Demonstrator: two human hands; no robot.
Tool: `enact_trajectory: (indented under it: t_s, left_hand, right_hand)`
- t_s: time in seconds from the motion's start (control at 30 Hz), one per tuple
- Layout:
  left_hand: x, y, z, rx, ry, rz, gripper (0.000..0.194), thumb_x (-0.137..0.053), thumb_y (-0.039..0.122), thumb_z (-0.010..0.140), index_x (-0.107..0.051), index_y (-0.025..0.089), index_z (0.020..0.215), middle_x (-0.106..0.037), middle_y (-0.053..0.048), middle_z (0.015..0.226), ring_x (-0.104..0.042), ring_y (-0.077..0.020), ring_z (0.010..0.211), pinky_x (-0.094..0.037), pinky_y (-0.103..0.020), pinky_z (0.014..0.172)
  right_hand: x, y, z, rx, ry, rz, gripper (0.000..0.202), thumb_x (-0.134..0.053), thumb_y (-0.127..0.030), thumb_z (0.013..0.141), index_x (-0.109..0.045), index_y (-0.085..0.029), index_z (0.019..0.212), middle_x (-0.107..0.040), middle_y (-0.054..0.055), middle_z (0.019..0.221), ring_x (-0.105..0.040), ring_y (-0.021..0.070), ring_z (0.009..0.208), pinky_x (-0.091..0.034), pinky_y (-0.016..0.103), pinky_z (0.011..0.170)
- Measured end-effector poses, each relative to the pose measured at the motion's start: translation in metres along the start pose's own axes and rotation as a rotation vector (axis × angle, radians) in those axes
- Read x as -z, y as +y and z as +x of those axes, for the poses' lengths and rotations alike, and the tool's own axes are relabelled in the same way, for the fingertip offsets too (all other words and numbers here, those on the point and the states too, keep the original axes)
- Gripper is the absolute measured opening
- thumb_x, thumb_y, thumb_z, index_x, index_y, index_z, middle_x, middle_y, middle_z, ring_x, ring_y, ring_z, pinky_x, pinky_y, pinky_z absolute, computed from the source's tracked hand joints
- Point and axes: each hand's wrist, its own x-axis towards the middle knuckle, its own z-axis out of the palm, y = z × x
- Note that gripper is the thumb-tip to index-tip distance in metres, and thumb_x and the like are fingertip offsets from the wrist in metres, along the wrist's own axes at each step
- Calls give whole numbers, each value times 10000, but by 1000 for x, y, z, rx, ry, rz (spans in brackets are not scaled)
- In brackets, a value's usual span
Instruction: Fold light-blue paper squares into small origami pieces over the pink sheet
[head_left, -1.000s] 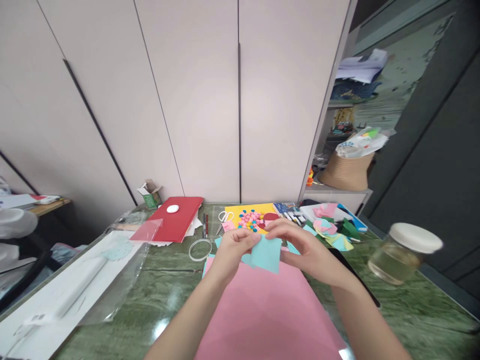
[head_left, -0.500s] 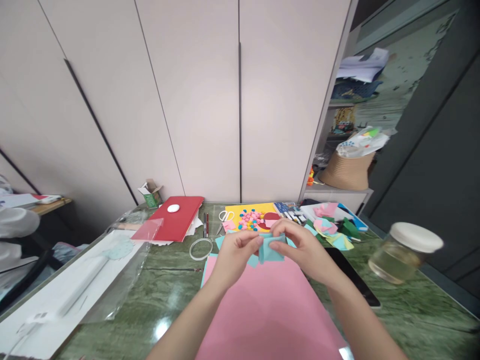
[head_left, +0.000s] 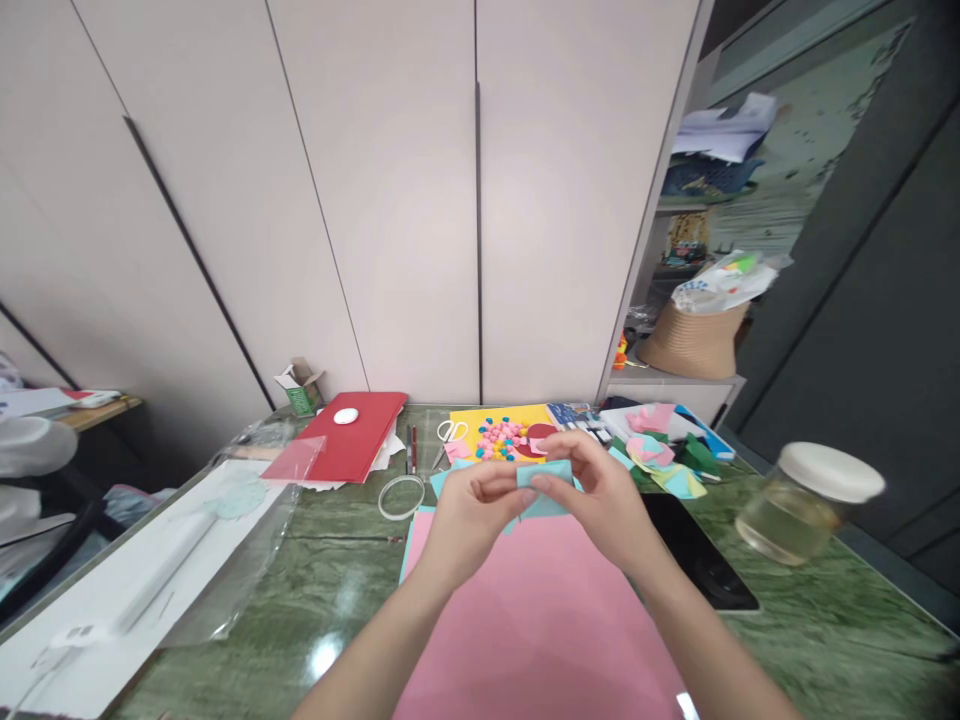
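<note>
A small piece of light blue paper (head_left: 553, 490), seemingly folded, is held between both hands above a large pink sheet (head_left: 532, 620). My left hand (head_left: 480, 512) pinches its left side between thumb and fingers. On the right side, my right hand (head_left: 596, 485) grips it with the thumb in front and the fingers behind. Just beyond the hands lie pink, blue and yellow small balls (head_left: 501, 438) on a yellow sheet (head_left: 461, 416). More light blue paper shows partly behind and below the fingers.
White-handled scissors (head_left: 451, 433), a roll of tape (head_left: 401, 497) and a red folder (head_left: 352, 435) lie to the left. Toward the right are a dark tablet (head_left: 701, 550), a lidded jar of liquid (head_left: 806, 503) and coloured paper pieces (head_left: 660, 452).
The light blue paper has tilted and now looks flatter between the fingers. Both hands have shifted their grip slightly, and the left fingers have come closer to the right thumb.
</note>
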Motion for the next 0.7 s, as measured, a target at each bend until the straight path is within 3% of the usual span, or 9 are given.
enact_trajectory:
  t_s: [0.2,0.37,0.53,0.6,0.7]
  left_hand:
    - [1,1,-2,6,61,14,269,-682,244,667,-649,160,920,-667,-22,633,-610,-171,641,-459,-270,599]
    - [0,0,-4,-7,62,-4,259,-686,263,668,-571,180,884,-605,19,551,-578,-144,578,-428,-245,555]
    - [-4,0,-6,-71,84,-75,326,-678,246,679,-358,223,740,-483,107,455,-464,-73,445,-371,-193,501]
    - [-7,-2,-7,-120,116,-51,298,-666,242,692,-370,218,714,-508,90,492,-479,-76,473,-378,-194,508]
    - [-9,-6,-8,-201,178,79,131,-660,234,697,-533,201,703,-613,22,625,-561,-118,593,-430,-224,570]
  right_hand:
    - [-1,-4,0,-78,-66,203,209,-628,-361,731,-500,-199,700,-444,-25,650,-441,127,611,-359,235,532]
    - [-1,-5,-2,-88,-16,261,253,-643,-343,724,-468,-191,624,-383,-38,610,-364,106,560,-305,231,498]
    - [-3,-2,-5,-94,25,292,293,-640,-335,732,-424,-191,596,-352,-43,600,-336,104,546,-277,233,485]
    - [-4,-1,-5,-83,33,308,301,-627,-331,747,-407,-193,593,-329,-47,594,-312,101,539,-259,233,480]
    - [-5,-2,-6,-66,37,327,309,-608,-326,766,-391,-194,591,-306,-50,589,-289,101,539,-246,231,481]
